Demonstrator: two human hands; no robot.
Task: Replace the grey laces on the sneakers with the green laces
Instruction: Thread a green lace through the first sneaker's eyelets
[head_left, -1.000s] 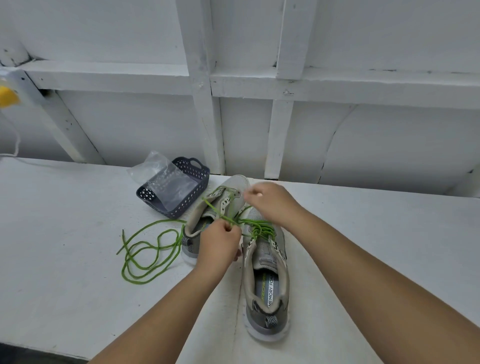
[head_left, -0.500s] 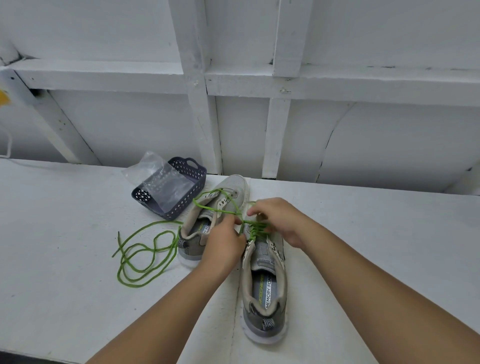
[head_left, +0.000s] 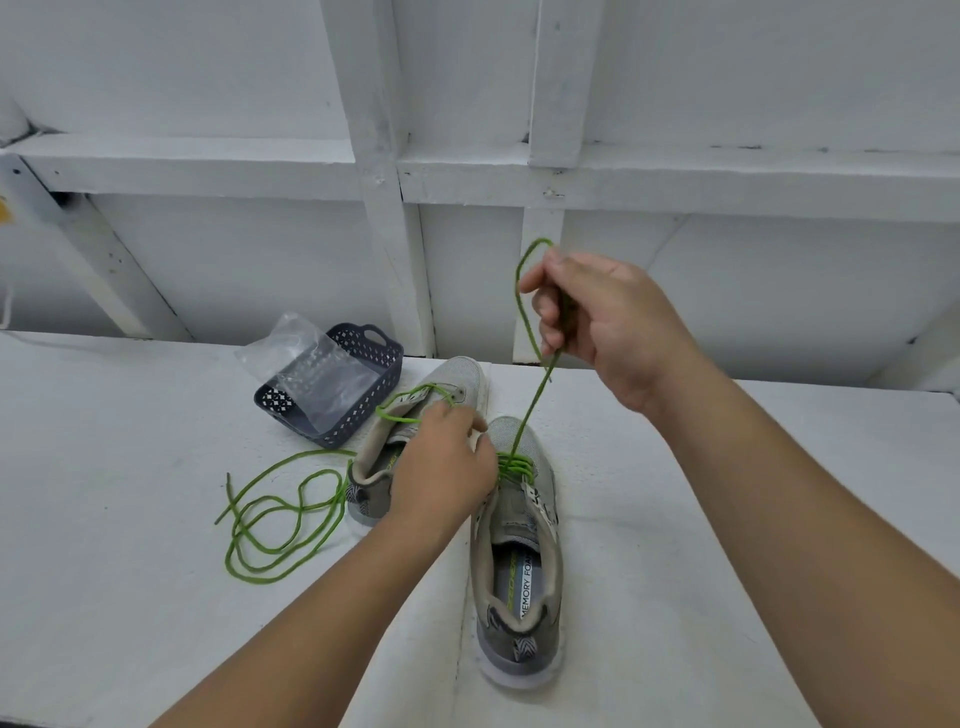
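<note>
1. The near sneaker (head_left: 517, 561) is taken as the landmark; it is set on the white table (head_left: 130, 597), toe pointing away, heel toward the viewer, with "MEMORY FOAM" printed on its insole.
2. A green lace (head_left: 525, 415) is threaded across the front eyelets of this sneaker, and one strand is drawn taut upward from there.
3. The right hand (head_left: 602, 322) is held raised above and beyond the sneaker's toe; its fingers are curled around the lace, which forms a loop above the thumb.
4. The left hand (head_left: 441, 467) is placed at the left side of the sneaker's lacing area; its fingers are bent toward the lace crossings, but whether anything is pinched cannot be told.
5. A second sneaker (head_left: 415, 410) is seen just left of the landmark and further back, partly covered by the left hand, with a green lace looped at its front.
6. That second green lace (head_left: 280, 514) is spread in loose coils on the table, well left of the landmark sneaker.
7. A dark perforated basket (head_left: 363, 358) is tilted left of and beyond the landmark, with a clear plastic bag (head_left: 306, 358) lying in and over it.
</note>
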